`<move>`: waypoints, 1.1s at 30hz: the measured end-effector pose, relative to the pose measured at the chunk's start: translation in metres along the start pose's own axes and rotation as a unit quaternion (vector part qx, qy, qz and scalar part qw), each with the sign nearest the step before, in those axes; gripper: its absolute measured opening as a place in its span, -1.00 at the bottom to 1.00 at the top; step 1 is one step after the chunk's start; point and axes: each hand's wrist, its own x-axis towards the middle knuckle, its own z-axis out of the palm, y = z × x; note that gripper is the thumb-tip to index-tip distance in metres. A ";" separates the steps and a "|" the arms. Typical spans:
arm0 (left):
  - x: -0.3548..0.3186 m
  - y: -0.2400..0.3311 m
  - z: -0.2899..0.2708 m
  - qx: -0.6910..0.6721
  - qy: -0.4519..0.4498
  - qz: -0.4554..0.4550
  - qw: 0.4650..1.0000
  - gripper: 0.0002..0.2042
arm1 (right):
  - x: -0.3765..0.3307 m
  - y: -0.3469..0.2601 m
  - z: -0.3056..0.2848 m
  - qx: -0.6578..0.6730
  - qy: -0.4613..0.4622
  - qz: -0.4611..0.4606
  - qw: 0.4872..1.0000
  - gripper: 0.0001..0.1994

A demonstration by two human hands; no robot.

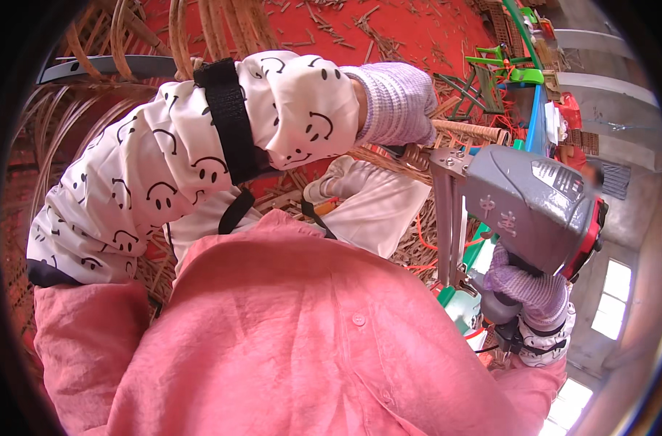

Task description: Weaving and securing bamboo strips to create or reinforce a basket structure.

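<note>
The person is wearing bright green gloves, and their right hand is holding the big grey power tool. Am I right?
Not quite: the gloves aren't bright green. The head view shows that they are pale purple. The rest is right: the right hand is holding the big grey power tool.

pretty bright in here, windows point(612, 299) at lower right blown out, heavy fisheye bend toward the black edges
</note>
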 end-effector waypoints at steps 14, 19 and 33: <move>0.005 -0.008 0.005 0.009 0.009 0.036 0.999 -0.78 | 0.004 -0.013 0.016 -0.150 0.051 -0.042 0.986 -0.62; 0.001 -0.014 0.008 0.011 0.010 0.033 0.999 -0.75 | 0.000 -0.041 0.034 -0.111 0.086 0.076 0.987 -0.60; -0.003 -0.006 -0.005 0.000 0.012 0.070 0.997 -0.67 | -0.005 0.001 0.025 0.004 0.073 0.000 0.997 -0.80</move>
